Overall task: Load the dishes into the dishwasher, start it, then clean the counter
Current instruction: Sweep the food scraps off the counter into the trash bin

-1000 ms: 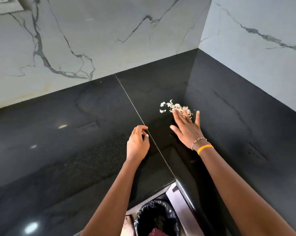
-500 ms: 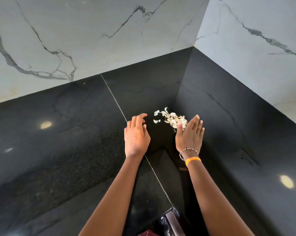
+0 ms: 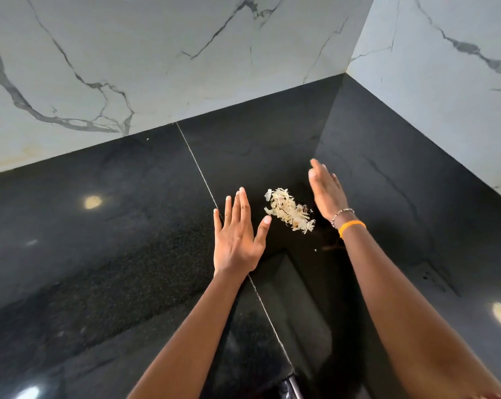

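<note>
Two hands, left (image 3: 237,240) and right (image 3: 327,191), flank a small pile of pale peelings (image 3: 289,210) on a black desk (image 3: 114,240). Both hands are flat-fingered and hold nothing.

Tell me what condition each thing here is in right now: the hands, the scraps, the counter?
Left hand: open, fingers straight, flat on the counter left of the scraps.
Right hand: open, fingers straight, set on edge to the right of the scraps.
Scraps: loose pale flakes, gathered in one small pile between the hands.
Counter: black, glossy, still has the pile on it.
Orange wristband: worn on the right wrist.
</note>
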`<state>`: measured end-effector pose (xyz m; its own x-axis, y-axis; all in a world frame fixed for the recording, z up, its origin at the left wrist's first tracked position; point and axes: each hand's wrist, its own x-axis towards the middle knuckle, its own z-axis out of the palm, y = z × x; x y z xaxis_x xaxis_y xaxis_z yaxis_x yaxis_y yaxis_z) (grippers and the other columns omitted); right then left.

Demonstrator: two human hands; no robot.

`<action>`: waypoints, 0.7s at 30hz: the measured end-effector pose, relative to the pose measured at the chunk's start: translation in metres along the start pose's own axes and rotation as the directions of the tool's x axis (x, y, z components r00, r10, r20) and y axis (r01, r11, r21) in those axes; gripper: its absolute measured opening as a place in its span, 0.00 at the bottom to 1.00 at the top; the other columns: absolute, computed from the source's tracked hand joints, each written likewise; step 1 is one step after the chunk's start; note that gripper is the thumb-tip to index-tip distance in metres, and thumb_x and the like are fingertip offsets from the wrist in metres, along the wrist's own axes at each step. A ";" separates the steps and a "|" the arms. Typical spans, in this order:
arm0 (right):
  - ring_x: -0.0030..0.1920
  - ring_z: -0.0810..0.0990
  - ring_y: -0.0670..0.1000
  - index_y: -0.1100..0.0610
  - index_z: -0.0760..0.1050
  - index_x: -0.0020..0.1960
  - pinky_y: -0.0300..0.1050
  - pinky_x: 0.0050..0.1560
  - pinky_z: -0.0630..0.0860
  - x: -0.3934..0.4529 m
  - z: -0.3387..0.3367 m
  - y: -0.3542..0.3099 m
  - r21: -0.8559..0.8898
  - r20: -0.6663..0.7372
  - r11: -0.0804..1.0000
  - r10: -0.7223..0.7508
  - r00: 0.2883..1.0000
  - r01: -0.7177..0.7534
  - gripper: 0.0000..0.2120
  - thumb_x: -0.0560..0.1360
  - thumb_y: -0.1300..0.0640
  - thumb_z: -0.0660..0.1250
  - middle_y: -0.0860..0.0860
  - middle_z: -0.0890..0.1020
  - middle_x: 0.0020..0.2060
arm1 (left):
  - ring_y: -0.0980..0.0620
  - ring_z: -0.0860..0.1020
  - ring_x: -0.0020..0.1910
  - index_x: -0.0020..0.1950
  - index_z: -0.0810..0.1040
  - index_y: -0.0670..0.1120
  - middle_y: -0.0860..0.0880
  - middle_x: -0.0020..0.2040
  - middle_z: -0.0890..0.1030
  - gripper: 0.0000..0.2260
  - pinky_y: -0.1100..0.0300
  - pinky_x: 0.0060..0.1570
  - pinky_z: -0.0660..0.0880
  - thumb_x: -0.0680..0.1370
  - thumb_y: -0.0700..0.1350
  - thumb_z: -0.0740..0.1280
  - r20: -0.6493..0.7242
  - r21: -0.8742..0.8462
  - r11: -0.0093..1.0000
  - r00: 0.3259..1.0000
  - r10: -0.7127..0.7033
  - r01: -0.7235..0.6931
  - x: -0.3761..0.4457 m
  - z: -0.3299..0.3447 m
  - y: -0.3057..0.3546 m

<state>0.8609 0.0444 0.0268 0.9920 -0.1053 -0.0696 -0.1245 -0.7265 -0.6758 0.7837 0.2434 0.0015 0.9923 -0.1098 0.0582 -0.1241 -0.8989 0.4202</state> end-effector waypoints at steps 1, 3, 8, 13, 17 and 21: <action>0.75 0.50 0.47 0.53 0.53 0.75 0.47 0.74 0.43 0.004 0.006 -0.003 -0.135 0.076 0.990 -0.033 0.997 0.043 0.22 0.82 0.51 0.45 0.49 0.56 0.75 | 0.50 0.44 0.77 0.77 0.38 0.46 0.49 0.78 0.49 0.36 0.50 0.74 0.40 0.76 0.66 0.36 0.002 -0.022 1.000 1.000 0.003 -0.003 -0.001 -0.001 0.000; 0.75 0.48 0.44 0.49 0.55 0.74 0.46 0.74 0.41 0.006 0.021 -0.015 -0.201 0.259 0.953 -0.172 0.950 0.227 0.24 0.80 0.46 0.44 0.46 0.55 0.75 | 0.51 0.44 0.77 0.77 0.38 0.46 0.49 0.78 0.50 0.36 0.50 0.74 0.40 0.75 0.67 0.36 0.001 -0.058 0.998 1.000 0.006 -0.006 -0.001 -0.003 0.001; 0.68 0.65 0.39 0.54 0.78 0.57 0.37 0.72 0.48 -0.023 0.028 -0.027 0.349 0.512 0.923 -0.332 0.792 0.161 0.23 0.76 0.47 0.49 0.48 0.78 0.60 | 0.51 0.46 0.77 0.77 0.40 0.46 0.49 0.78 0.52 0.41 0.49 0.75 0.41 0.72 0.71 0.34 -0.005 -0.078 0.997 1.000 0.014 -0.015 -0.001 -0.007 0.001; 0.59 0.78 0.47 0.64 0.81 0.50 0.42 0.68 0.66 -0.055 -0.009 -0.005 0.538 0.326 0.839 -0.293 0.899 0.078 0.24 0.78 0.51 0.50 0.55 0.83 0.51 | 0.51 0.45 0.77 0.77 0.40 0.46 0.49 0.78 0.51 0.41 0.49 0.74 0.40 0.71 0.71 0.33 0.005 -0.057 0.998 0.999 0.032 -0.032 -0.002 -0.006 0.001; 0.67 0.70 0.46 0.52 0.73 0.63 0.47 0.72 0.60 -0.083 -0.005 0.018 0.473 -0.121 0.880 0.025 0.992 0.036 0.22 0.77 0.47 0.49 0.49 0.76 0.62 | 0.51 0.45 0.77 0.77 0.43 0.47 0.50 0.78 0.53 0.39 0.48 0.74 0.40 0.73 0.69 0.34 -0.001 -0.081 0.996 0.999 0.043 -0.043 -0.002 -0.006 0.000; 0.75 0.53 0.48 0.57 0.55 0.74 0.44 0.73 0.45 -0.095 0.034 -0.002 -0.087 -0.089 0.996 0.027 0.996 -0.035 0.31 0.75 0.45 0.42 0.51 0.60 0.74 | 0.52 0.50 0.77 0.77 0.47 0.48 0.50 0.76 0.60 0.36 0.52 0.74 0.42 0.75 0.66 0.37 -0.008 -0.163 0.985 0.999 0.052 -0.053 -0.005 -0.008 0.001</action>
<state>0.7674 0.0786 0.0095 0.9825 -0.1850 -0.0224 -0.1605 -0.7787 -0.6065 0.7787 0.2466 0.0086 0.9844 -0.1529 0.0873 -0.1755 -0.8109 0.5583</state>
